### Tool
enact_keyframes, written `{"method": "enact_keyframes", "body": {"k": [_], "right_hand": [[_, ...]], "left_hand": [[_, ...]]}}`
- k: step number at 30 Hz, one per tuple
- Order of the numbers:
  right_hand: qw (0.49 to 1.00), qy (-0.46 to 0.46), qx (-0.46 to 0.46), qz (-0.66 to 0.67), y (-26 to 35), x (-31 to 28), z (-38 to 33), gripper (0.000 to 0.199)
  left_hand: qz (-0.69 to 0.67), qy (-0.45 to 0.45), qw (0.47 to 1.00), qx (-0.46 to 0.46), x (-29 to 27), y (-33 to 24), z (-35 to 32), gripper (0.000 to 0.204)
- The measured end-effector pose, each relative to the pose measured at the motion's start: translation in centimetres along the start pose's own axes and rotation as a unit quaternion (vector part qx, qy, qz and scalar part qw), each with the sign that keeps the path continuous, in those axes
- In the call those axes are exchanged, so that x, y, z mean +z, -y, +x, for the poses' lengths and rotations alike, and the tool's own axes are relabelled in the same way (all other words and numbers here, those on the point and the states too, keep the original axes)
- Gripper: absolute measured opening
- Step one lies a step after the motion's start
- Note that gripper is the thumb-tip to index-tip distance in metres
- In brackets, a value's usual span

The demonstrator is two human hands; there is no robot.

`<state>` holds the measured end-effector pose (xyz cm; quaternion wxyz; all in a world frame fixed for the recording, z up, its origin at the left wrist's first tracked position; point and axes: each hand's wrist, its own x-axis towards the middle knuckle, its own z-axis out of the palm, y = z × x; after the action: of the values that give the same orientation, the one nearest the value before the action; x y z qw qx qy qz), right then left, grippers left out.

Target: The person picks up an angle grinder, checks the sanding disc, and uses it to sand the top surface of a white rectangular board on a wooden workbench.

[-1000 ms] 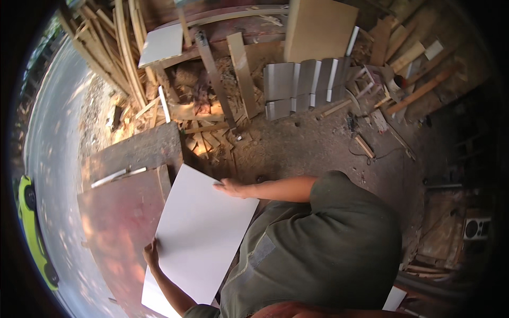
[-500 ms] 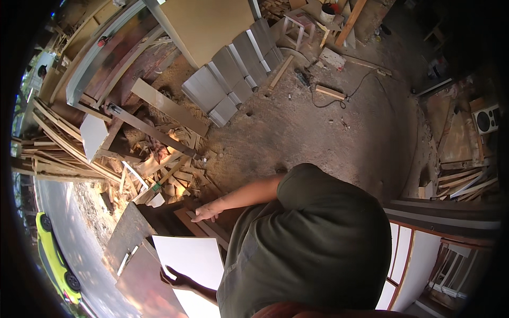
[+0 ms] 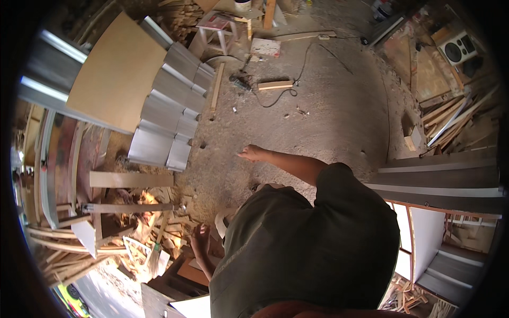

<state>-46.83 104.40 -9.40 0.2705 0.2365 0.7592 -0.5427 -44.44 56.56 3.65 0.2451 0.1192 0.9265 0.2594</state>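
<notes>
My right hand (image 3: 251, 153) hangs in the air over the dirt floor (image 3: 302, 135), fingers loosely bent with the foremost ones reaching left; nothing shows in it. My left hand (image 3: 200, 234) is lower and further left, its fingers curled but apart, and I see nothing held. It is nearest to a pile of wood offcuts (image 3: 172, 230) and a brown board (image 3: 192, 271) at a dark wooden frame. Behind my left forearm, at the lower edge, a corner of a white sheet (image 3: 195, 307) shows; my body hides the rest.
Grey metal panels (image 3: 169, 114) and a tan board (image 3: 116, 71) lean at the upper left. A power tool (image 3: 240, 82) with its cord, a wood block (image 3: 275, 85) and a small stool (image 3: 217, 29) are on the floor. Wood strips (image 3: 445, 124) and a speaker (image 3: 457, 50) are at right.
My view and body have turned rightward, away from the white sheet. My left hand has left the sheet, and my right hand has come off the brown board into the air.
</notes>
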Motion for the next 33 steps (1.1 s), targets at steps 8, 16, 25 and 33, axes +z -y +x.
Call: {"method": "enact_keyframes", "body": {"k": [8, 16, 25, 33], "right_hand": [[0.983, -0.125, 0.004, 0.138, -7.1, -7.0, 4.4, 0.045], [0.941, -0.166, -0.017, -0.294, -31.5, -9.0, 9.6, 0.059], [0.923, -0.235, 0.254, -0.168, -36.1, -35.1, 25.2, 0.071], [0.952, -0.148, 0.2, -0.18, -34.4, -43.4, 61.2, 0.081]], "left_hand": [[0.059, 0.215, 0.975, 0.011, 3.8, -10.1, 17.1, 0.065], [0.004, 0.172, 0.985, 0.001, 14.1, -13.5, 37.2, 0.075], [0.172, 0.412, 0.884, -0.138, 28.1, -24.9, 54.6, 0.126], [0.1, 0.235, 0.92, -0.298, 30.4, -31.7, 60.9, 0.134]]}}
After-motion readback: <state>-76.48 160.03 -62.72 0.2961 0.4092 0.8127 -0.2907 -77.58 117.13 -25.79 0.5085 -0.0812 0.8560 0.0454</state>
